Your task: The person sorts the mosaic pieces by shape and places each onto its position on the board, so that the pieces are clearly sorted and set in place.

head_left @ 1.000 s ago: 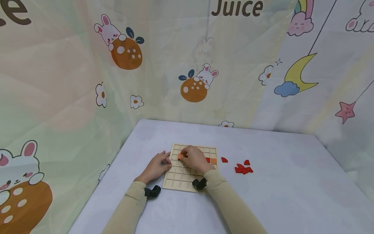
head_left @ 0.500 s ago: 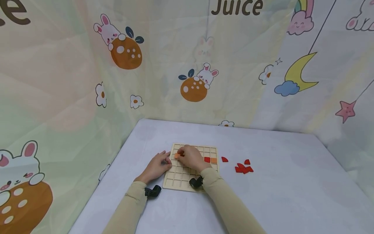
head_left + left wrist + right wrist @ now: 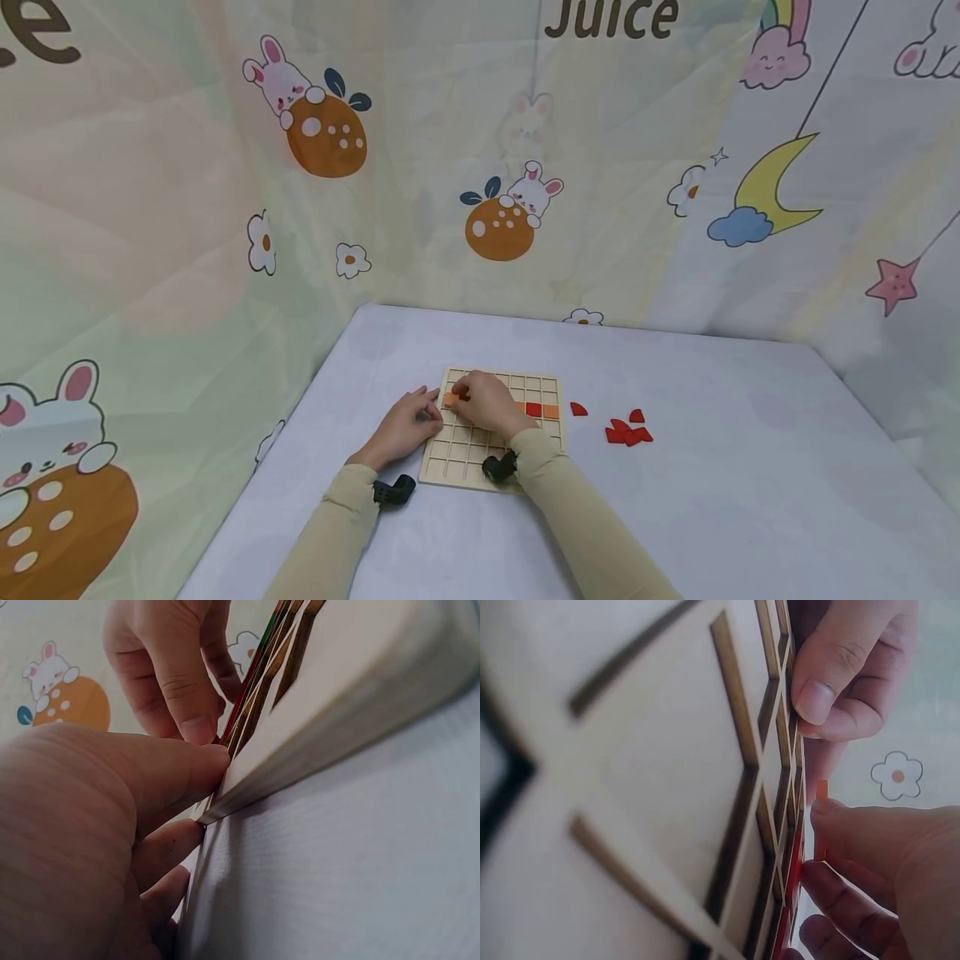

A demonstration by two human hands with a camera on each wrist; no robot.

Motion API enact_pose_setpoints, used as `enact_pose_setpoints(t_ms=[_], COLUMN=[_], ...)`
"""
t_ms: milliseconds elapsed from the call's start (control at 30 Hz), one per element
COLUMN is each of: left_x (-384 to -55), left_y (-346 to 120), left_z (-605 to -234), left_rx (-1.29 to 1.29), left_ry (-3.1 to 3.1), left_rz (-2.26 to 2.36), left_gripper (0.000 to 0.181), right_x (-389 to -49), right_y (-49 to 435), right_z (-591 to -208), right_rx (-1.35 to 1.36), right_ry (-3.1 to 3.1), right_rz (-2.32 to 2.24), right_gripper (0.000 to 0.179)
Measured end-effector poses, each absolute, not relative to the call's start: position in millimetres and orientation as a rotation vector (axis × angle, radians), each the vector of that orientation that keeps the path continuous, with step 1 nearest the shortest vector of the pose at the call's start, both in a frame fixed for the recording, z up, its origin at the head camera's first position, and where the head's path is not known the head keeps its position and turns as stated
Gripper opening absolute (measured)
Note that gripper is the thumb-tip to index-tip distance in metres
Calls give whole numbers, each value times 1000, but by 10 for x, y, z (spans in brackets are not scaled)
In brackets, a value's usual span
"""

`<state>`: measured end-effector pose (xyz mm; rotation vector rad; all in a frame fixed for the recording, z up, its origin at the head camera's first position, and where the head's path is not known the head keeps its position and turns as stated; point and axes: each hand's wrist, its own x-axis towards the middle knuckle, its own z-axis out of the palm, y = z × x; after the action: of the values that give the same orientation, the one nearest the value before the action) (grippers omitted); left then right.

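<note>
A square wooden grid board (image 3: 461, 471) lies on the table. My left hand (image 3: 405, 427) holds its left edge, thumb on the rim and fingers along the side in the left wrist view. Over the board's upper left, my right hand (image 3: 489, 406) pinches a small orange tile (image 3: 822, 790) between thumb and fingers. The tile stands nearly on edge in the right wrist view. A red tile (image 3: 533, 409) and an orange tile (image 3: 551, 412) sit in one row near the right edge. My right hand hides the middle of that row.
To the board's right lies a single red piece (image 3: 578, 409) with a curved edge. Farther right is a loose cluster of several red pieces (image 3: 628, 436). The white-covered table (image 3: 742, 467) ends at a printed cloth backdrop (image 3: 420, 167).
My right hand has moved slightly left with the orange tile, toward the board's left edge. More of the tile row now shows behind it. My left hand has stayed in place.
</note>
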<state>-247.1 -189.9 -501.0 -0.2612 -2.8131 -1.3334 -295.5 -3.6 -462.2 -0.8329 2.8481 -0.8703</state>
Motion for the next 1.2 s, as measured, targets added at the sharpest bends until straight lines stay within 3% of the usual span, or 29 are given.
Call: enact_pose_setpoints(t_ms=[1200], left_x=[-2453], left_y=[-1882], left_z=[-4999], left_rx=[-251], left_ry=[-2816], left_rz=[-1309], left_gripper=[14], right_x=[-2972], right_y=[-80], right_z=[-4665], right_rx=[-861], right_ry=[2905], right_rz=[-742], right_gripper=[25])
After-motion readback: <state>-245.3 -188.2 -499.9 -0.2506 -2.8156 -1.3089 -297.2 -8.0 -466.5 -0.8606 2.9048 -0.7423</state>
